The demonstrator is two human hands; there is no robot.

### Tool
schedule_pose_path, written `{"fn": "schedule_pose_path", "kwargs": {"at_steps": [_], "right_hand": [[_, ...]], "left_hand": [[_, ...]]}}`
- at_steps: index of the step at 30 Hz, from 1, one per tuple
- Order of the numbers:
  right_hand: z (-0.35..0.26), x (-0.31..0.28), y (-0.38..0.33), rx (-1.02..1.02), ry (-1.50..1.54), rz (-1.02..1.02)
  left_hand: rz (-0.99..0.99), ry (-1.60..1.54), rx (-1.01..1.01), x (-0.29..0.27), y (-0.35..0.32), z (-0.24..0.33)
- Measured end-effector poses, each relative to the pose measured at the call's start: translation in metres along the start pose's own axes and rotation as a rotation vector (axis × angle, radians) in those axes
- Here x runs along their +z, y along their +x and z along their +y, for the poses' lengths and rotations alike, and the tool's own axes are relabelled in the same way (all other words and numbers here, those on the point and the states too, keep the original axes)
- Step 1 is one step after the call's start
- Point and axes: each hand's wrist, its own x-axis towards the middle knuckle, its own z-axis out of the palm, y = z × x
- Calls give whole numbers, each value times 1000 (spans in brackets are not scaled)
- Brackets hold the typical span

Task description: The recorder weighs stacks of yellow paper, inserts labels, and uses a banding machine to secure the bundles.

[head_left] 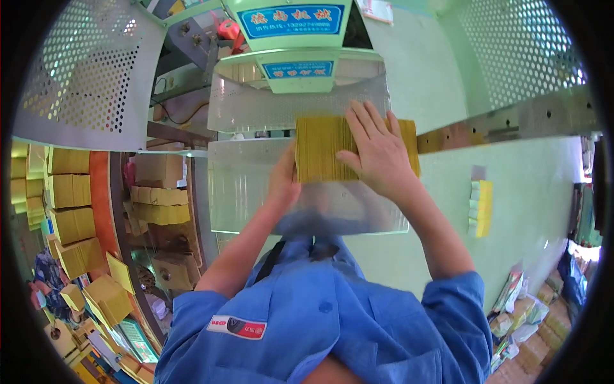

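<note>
A thick bundle of yellow-brown paper (319,150) lies across the shiny metal plate (246,192) in front of me. Fine lines run across its face like many packed sheet edges. My left hand (283,179) grips the bundle's left end; some of its fingers are hidden. On top, toward the right end, my right hand (378,150) rests flat with its fingers stretched out and thumb spread to the left. The bundle reaches out past the right hand on its right side.
Perforated metal guards (89,77) flank the machine (291,38). A metal bar (505,125) runs out to the right. Stacked yellow bundles (70,192) stand at left. On the green surface at right sits a small yellow-and-white stack (481,208); bags and parcels (521,320) lie lower right.
</note>
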Motion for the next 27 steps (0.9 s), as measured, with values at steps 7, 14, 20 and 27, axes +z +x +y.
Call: {"fn": "schedule_pose_path", "kwargs": {"at_steps": [7,14,20,27], "right_hand": [[-41,22,13,-74,130,87],[-8,-8,-92,175,603,620],[70,89,-145,860,1189,271],[42,70,-112,591,1012,353]], "left_hand": [[-42,-143,-74,6,-19,14],[-6,-174,-111,2,-17,34],[-21,205,-30,7,-11,39],[147,-9,4,-10,-13,40]]}}
